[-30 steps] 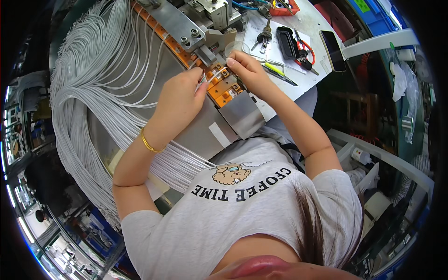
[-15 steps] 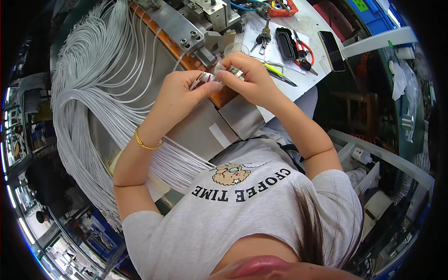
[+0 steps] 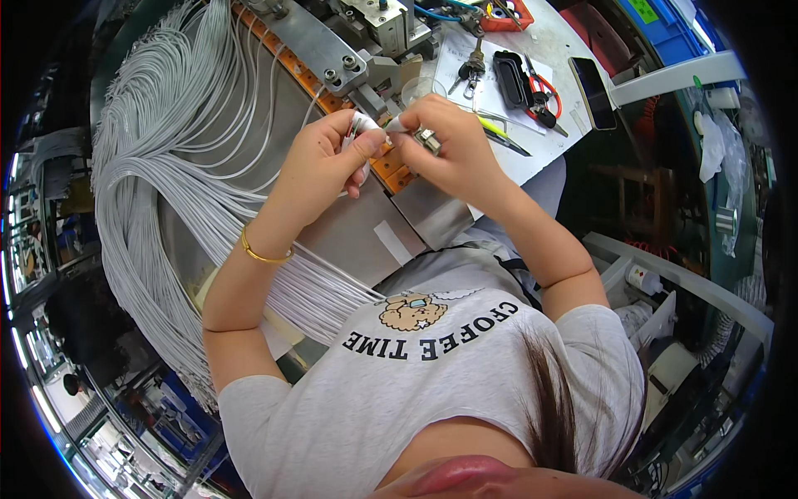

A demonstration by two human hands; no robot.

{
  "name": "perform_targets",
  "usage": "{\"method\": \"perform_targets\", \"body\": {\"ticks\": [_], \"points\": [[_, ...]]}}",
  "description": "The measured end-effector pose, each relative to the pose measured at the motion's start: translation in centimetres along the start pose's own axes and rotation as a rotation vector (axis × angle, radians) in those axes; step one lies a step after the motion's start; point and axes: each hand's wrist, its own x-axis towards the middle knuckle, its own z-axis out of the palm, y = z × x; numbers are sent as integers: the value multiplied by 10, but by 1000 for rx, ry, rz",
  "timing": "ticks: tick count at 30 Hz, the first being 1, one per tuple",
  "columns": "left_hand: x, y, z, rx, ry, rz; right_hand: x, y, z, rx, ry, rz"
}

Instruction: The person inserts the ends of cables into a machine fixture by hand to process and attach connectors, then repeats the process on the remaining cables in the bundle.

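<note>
My left hand [image 3: 326,166] is closed in a pinch over the end of the orange rail, thumb against forefinger. White wrapping with dark marks [image 3: 363,125] shows at its fingertips; what they pinch is too small to make out. Just to the right, my right hand [image 3: 455,148] is curled, with white on its forefinger tip too. A small silvery metal connector [image 3: 428,140] sits in the curl of its fingers. The fingertips of both hands nearly meet in front of the metal press [image 3: 366,101]. Many thin white cables [image 3: 179,195] lie left of my left arm.
The orange rail [image 3: 397,176] runs up to the far left beside the steel plate [image 3: 332,241]. On the white table at right lie keys [image 3: 472,68], a black case [image 3: 510,79], red-handled cutters [image 3: 544,104], tweezers [image 3: 505,135] and a phone [image 3: 592,93]. A red tray [image 3: 504,15] stands behind.
My fingertips have drawn slightly apart, and the left fingers are turned, showing more of the white wrapping. My right hand has moved a little right and nearer, the metal connector along with it.
</note>
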Motion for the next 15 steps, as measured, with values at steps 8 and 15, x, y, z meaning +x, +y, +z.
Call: {"method": "perform_targets", "body": {"ticks": [8,15], "points": [[-2,-2,4,172,54,71,2,4,5,-265,95,-315],[6,-13,-15,488,3,75,3,32,-1,-241,124,-60]]}}
